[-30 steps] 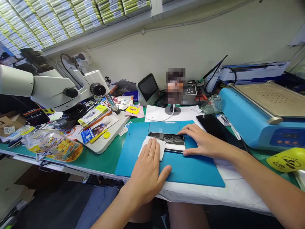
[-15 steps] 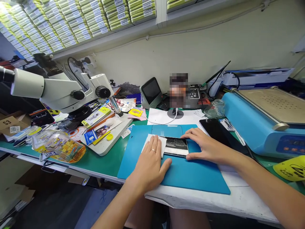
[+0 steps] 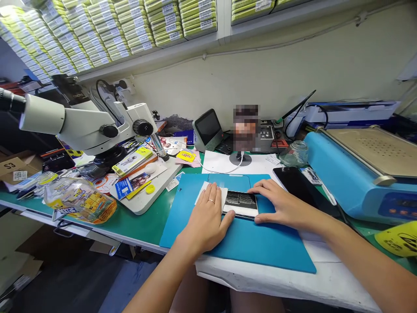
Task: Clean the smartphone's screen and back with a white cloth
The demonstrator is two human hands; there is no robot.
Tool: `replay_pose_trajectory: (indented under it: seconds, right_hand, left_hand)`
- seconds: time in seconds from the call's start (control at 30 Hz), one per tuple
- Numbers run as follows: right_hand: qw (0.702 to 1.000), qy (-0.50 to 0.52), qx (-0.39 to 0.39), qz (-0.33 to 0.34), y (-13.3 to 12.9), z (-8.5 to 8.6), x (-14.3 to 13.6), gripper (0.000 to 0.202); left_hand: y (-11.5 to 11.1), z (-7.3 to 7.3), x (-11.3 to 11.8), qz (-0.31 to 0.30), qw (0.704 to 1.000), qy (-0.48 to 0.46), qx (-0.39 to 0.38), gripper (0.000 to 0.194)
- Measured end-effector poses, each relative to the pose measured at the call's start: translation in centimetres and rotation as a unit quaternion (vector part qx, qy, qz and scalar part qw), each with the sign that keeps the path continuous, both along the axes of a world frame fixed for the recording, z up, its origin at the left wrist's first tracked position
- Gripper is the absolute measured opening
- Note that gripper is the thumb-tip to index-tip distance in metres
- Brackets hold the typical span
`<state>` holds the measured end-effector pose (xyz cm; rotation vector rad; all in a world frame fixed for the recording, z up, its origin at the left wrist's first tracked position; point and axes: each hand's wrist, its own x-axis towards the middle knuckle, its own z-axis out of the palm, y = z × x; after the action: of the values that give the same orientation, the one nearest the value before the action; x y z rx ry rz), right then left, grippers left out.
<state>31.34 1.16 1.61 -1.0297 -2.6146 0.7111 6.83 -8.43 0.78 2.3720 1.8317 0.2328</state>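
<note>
A smartphone [image 3: 240, 204] lies sideways on a blue mat [image 3: 273, 243], its dark glossy face reflecting pale stripes and a white band. My left hand [image 3: 208, 217] is laid flat, fingers stretched out together, over a white wipe [image 3: 224, 195] on the phone's left part. Its thumb rests near the phone's lower edge. That end of the phone is hidden under the wipe and hand. My right hand [image 3: 276, 202] grips the right end of the phone, thumb at the near corner and fingers at the far corner.
A microscope [image 3: 87, 126] and a plastic bottle [image 3: 78, 198] stand to the left. Beyond the mat are a small-screen device [image 3: 208, 128] and a glass jar [image 3: 298, 152]. To the right lie a black phone [image 3: 299, 187] and a blue machine [image 3: 345, 174].
The camera view has shifted slightly. My left thumb has come up closer to the phone's near edge. The right hand keeps the same hold.
</note>
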Motion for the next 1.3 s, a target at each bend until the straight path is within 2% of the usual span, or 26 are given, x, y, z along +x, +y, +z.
replay_pose_trajectory:
  seconds: [0.23, 0.33, 0.5, 0.57, 0.63, 0.83, 0.9, 1.07, 1.13, 1.3]
  right_hand:
    - [1.000, 0.002, 0.002, 0.005, -0.1, 0.0, 0.1, 0.074]
    - [1.000, 0.000, 0.005, 0.005, 0.0, -0.1, 0.1, 0.075]
    - [1.000, -0.005, 0.008, 0.014, 0.0, 0.1, 0.0, 0.072]
    - [1.000, -0.005, 0.007, 0.016, 0.0, 0.1, -0.1, 0.070]
    - [1.000, -0.001, 0.008, 0.014, 0.0, 0.1, 0.0, 0.070]
    - [1.000, 0.001, 0.006, 0.009, -0.1, -0.1, 0.1, 0.075]
    - [1.000, 0.001, 0.005, 0.007, -0.1, -0.1, 0.1, 0.076]
    - [1.000, 0.006, 0.012, 0.013, 0.0, -0.2, 0.1, 0.069]
    - [1.000, 0.007, 0.016, 0.014, 0.0, -0.2, 0.1, 0.067]
    - [1.000, 0.005, 0.008, 0.012, 0.0, -0.1, 0.1, 0.073]
  left_hand:
    - [-4.8, -1.4, -0.5, 0.000, 1.000, -0.004, 0.018, 0.076]
    - [-4.0, -1.0, 0.3, -0.009, 1.000, -0.007, 0.006, 0.079]
    - [0.3, 0.2, 2.9, -0.028, 0.999, -0.025, -0.012, 0.080]
    - [0.9, 0.4, 3.4, -0.030, 0.999, -0.033, -0.016, 0.080]
    - [0.4, 0.4, 3.5, -0.034, 0.998, -0.040, -0.023, 0.081]
    - [-2.9, -0.2, 2.6, -0.054, 0.996, -0.045, -0.046, 0.084]
    - [-2.7, -0.2, 2.7, -0.060, 0.996, -0.043, -0.046, 0.085]
    - [0.2, 0.4, 4.0, -0.071, 0.996, -0.038, -0.027, 0.083]
    - [0.6, 0.5, 4.3, -0.067, 0.997, -0.041, -0.023, 0.083]
    - [-2.0, 0.1, 3.9, -0.072, 0.996, -0.051, -0.031, 0.084]
